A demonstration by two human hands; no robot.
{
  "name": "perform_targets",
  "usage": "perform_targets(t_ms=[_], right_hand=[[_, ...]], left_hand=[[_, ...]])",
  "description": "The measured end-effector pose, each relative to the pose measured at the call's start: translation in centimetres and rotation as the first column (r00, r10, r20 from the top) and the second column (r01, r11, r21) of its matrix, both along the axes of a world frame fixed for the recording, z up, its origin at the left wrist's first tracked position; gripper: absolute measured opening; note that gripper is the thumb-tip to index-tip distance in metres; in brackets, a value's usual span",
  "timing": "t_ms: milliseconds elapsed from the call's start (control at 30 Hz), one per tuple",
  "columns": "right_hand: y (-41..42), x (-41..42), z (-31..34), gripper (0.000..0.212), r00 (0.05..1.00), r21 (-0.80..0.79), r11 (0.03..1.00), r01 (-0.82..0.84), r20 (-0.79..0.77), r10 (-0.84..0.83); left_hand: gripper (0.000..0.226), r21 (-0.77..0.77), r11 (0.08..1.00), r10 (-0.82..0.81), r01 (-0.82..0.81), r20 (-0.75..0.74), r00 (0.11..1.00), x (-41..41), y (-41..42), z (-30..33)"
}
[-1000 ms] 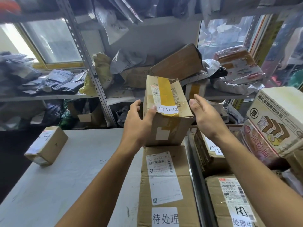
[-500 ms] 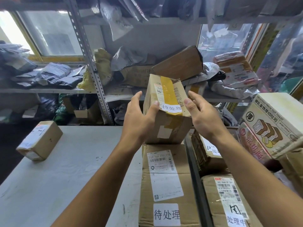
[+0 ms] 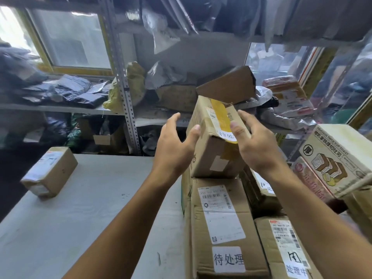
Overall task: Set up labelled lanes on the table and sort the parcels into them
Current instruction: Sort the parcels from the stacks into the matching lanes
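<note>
- Head view: a small box (image 3: pixel 216 137) with a yellow tape band stands tilted on the far end of a long carton (image 3: pixel 219 222), at the right side of the grey bench (image 3: pixel 84 208).
- A white slip on the small box reads "待处"; the right thumb hides the rest.
- The left hand (image 3: pixel 173 146) is at the box's left edge, thumb on the top corner, fingers (image 3: pixel 171 122) spread and relaxed beside it, not wrapped round.
- The right hand (image 3: pixel 255 141) cups the box's right side, thumb pressing on the slip, fingers (image 3: pixel 244 117) curved along the far edge.
- The long carton bears a printed shipping label with barcodes, too small to read, and a handwritten slip "待处理".
- Right of it, a second carton (image 3: pixel 281 248) carries a barcode label and the handwritten "处理中".
- A toast box (image 3: pixel 338 158) at the far right shows a drawing of sliced bread and the print "THICK CUT TOAST".
- A taped parcel (image 3: pixel 49 172) lies alone near the bench's left edge, its label unreadable.
- Shelves (image 3: pixel 124 97) behind hold grey mailer bags and brown boxes.
</note>
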State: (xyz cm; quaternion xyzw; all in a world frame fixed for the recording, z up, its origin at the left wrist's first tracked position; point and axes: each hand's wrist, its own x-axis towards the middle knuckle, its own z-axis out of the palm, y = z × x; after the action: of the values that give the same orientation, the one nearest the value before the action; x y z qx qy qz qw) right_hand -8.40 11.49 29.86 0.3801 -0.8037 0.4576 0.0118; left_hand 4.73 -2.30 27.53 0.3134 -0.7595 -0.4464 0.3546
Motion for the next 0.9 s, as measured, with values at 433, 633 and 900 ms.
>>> perform_targets(t_ms=[433, 633, 900], right_hand=[[-5.5, 9.8, 0.5, 0.054, 0.993, 0.049, 0.996, -0.075, -0.091, 0.079], [-9.9, 14.3, -1.4, 0.057, 0.982, 0.084, 0.983, -0.161, -0.08, 0.168], [-17.0, 20.0, -4.8, 0.056, 0.908, 0.001, 0.915, -0.402, 0.131, 0.399]], left_hand=[[0.063, 0.033, 0.999, -0.008, 0.01, -0.042, 0.999, 8.6, -5.0, -0.7], [0.059, 0.057, 0.996, 0.069, -0.068, -0.014, 0.998, 13.4, -7.4, -1.9], [0.05, 0.106, 0.934, 0.332, -0.34, 0.083, 0.939, 20.6, -9.6, -3.8]])
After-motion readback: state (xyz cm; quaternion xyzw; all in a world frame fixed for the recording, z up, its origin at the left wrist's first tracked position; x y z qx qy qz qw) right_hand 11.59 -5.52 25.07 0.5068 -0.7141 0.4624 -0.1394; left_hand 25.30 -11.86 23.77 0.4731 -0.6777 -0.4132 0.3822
